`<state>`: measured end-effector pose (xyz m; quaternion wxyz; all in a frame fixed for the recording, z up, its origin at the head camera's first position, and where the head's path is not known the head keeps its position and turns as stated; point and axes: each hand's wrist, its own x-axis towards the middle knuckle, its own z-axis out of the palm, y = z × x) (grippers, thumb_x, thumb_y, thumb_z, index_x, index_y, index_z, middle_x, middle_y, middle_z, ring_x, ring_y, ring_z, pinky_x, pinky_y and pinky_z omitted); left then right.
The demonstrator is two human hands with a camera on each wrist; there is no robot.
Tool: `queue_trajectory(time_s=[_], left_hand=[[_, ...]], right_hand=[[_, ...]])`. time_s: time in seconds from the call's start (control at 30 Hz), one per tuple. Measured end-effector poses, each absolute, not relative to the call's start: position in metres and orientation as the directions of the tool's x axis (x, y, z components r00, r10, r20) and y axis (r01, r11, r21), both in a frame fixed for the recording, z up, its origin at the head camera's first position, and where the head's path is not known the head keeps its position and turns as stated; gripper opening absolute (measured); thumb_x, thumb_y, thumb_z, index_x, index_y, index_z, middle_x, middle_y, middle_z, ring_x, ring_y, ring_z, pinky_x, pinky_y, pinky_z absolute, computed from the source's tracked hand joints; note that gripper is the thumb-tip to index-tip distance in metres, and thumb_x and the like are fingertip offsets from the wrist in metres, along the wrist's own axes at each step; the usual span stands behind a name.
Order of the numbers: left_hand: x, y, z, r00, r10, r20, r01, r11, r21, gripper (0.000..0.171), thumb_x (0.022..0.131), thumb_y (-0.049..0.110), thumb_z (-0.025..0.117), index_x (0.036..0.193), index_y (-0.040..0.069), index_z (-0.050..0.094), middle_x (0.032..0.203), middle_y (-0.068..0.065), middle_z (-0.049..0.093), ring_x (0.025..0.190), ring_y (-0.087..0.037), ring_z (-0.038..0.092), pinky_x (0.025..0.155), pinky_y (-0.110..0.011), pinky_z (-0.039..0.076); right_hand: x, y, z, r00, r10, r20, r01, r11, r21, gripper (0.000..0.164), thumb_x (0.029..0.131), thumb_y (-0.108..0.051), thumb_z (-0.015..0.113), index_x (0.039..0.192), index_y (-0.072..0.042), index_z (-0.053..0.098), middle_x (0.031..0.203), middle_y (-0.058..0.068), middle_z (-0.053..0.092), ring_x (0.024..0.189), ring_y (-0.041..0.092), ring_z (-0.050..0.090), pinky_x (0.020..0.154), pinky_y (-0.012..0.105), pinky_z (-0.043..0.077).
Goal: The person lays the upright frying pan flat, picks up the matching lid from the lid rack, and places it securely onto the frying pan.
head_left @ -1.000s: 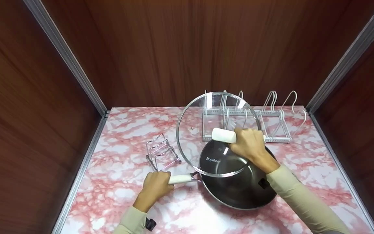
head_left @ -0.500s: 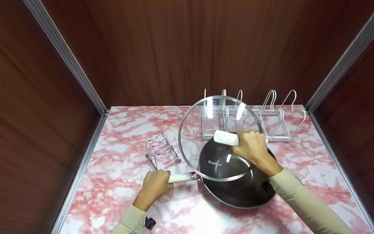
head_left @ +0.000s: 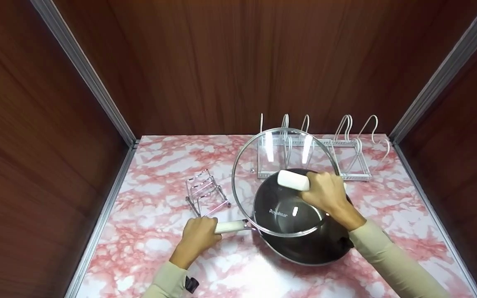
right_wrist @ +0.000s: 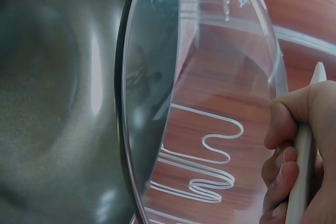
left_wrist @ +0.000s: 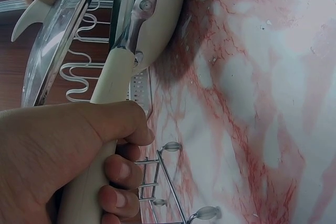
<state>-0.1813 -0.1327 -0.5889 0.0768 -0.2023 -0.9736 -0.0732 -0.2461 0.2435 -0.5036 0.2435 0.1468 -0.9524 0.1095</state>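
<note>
My left hand (head_left: 199, 236) grips the cream handle (head_left: 230, 226) of a dark pan (head_left: 313, 250), fingers wrapped round it in the left wrist view. The pan stands on the marbled table, its dark inside facing up. My right hand (head_left: 325, 192) holds the white handle (head_left: 293, 180) of a clear glass lid (head_left: 249, 186) with a metal rim. The lid is tilted above the far left part of the pan, and in the right wrist view the pan's dark inside (right_wrist: 42, 103) shows beside it. A "Royalstar" marking reads through the glass.
A white wire rack (head_left: 354, 178) with several upright loops stands behind the pan, partly seen through the lid. Left of the pan is a small chrome wire rack (head_left: 207, 192), close to my left hand. Wood-grain panels (head_left: 238, 66) enclose the table (head_left: 151, 244) at the back and sides.
My right hand has brought the lid a little to the right and nearer, lower over the pan. The left hand and pan have hardly moved.
</note>
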Motion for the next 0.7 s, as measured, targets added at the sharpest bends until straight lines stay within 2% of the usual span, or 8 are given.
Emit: queue_trajectory(time_s=[0.2,0.7], left_hand=[[-0.181,-0.133,-0.589,-0.912,0.374,0.170,0.396,0.911,0.120,0.031,0.071,0.028,0.088,0.072,0.012,0.061,0.062,-0.005,0.062,0.054,-0.028,0.060,0.050,-0.043,0.041],[-0.180,-0.132,-0.588,-0.910,0.372,0.181,0.395,0.912,0.111,0.032,0.072,0.029,0.089,0.073,0.012,0.062,0.063,-0.005,0.063,0.054,-0.027,0.059,0.051,-0.040,0.041]], right_hand=[[-0.240,0.248,-0.507,-0.855,-0.212,0.473,-0.323,0.931,-0.167,0.034,0.063,-0.031,0.086,0.070,-0.007,0.064,0.063,0.016,0.069,0.056,0.045,0.065,0.048,0.057,0.045],[-0.231,0.261,-0.512,-0.898,-0.192,0.396,-0.283,0.941,-0.186,0.026,0.066,-0.026,0.081,0.071,-0.008,0.064,0.062,0.013,0.066,0.056,0.041,0.064,0.048,0.055,0.046]])
